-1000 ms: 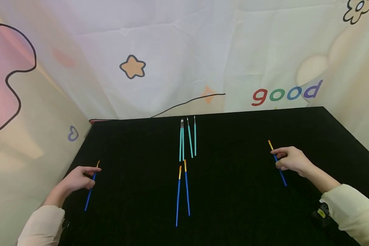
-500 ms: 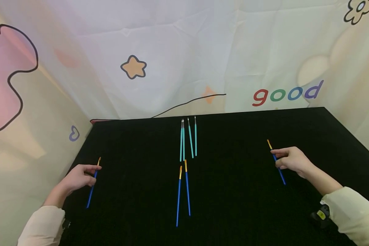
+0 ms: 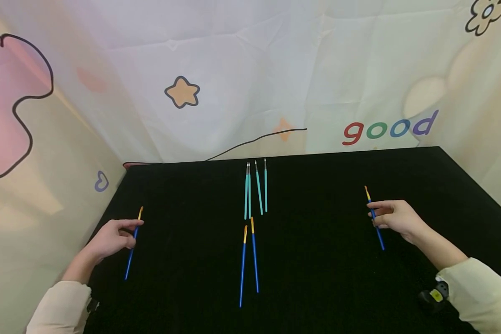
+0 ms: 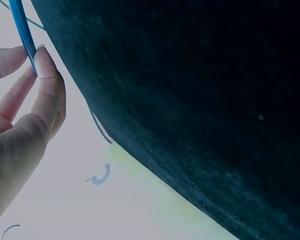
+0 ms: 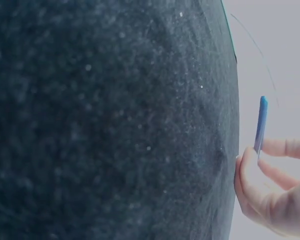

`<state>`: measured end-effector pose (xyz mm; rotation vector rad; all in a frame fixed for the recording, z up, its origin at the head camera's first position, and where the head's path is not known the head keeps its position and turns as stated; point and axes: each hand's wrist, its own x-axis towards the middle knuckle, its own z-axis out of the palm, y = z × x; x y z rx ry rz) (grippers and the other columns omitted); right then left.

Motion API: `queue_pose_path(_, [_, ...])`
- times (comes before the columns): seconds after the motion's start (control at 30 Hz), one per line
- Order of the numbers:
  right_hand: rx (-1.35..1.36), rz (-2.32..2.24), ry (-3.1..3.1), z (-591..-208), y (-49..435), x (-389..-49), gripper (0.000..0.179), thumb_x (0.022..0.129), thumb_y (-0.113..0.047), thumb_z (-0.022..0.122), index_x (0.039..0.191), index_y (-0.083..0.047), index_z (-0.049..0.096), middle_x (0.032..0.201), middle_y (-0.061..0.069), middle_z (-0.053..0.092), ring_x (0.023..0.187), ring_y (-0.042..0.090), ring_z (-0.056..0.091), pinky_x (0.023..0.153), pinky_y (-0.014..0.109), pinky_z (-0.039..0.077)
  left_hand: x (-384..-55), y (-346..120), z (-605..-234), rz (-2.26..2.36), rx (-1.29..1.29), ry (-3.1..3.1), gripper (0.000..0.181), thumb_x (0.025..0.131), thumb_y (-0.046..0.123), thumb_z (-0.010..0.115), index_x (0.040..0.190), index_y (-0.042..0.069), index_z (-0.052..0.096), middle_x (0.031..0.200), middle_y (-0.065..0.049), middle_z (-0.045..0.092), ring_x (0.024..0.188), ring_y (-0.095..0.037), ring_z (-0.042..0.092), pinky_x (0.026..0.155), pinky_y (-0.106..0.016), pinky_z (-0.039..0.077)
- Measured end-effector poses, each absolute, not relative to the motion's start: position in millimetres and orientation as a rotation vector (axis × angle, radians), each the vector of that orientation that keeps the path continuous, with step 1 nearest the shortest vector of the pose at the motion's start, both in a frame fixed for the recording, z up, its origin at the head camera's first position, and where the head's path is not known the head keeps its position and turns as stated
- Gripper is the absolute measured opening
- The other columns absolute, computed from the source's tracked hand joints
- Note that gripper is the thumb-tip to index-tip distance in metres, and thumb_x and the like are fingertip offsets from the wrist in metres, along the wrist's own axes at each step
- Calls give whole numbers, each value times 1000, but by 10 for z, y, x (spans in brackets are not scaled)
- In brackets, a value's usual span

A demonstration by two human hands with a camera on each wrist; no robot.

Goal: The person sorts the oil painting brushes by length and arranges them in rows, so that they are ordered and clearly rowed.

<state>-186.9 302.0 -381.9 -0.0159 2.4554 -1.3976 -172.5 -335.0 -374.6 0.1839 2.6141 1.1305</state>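
Observation:
At the left of the head view, my left hand (image 3: pixel 113 237) pinches a blue paintbrush (image 3: pixel 130 262) between thumb and fingers, its orange bristles pointing away from me. Across on the right, my right hand (image 3: pixel 398 218) pinches another blue paintbrush (image 3: pixel 379 236), bristle end also away. Each wrist view shows the blue handle end, the left handle (image 4: pixel 21 25) and the right handle (image 5: pixel 261 120), between thumb and fingertips. Mid-table lie two more blue paintbrushes, a left one (image 3: pixel 242 273) and a right one (image 3: pixel 255 264), side by side with bristles away from me.
Beyond the blue pair lie several turquoise paintbrushes (image 3: pixel 259 190), two of them touching, near the far edge of the black table (image 3: pixel 317 232). A printed cloth (image 3: pixel 242 83) hangs behind the table and along its sides.
My left hand has moved slightly right and away from me with its paintbrush. The right paintbrush has turned a little more upright in view. Brushes on the table stay put.

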Motion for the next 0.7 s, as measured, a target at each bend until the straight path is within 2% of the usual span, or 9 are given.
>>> queue_pose_path(0.3, [-19, -1459, 2399, -3790, 3039, -1843, 54, 87, -5, 53, 133, 11, 31, 120, 30, 45, 94, 20, 59, 77, 31, 51, -1708, -3291, -3742, 1212, 221, 2614, 49, 82, -2, 56, 128, -10, 43, 118, -31, 43, 83, -23, 57, 72, -37, 50])
queue_pose_path(0.7, [-74, -1530, 2393, -3766, 3053, -1789, 53, 88, -3, 51, 133, 13, 29, 121, 30, 46, 91, 13, 60, 78, 30, 51, -1624, -3115, -3723, 1289, 312, 2645, 47, 83, -4, 57, 128, -9, 44, 115, -29, 47, 82, -22, 55, 67, -29, 50])
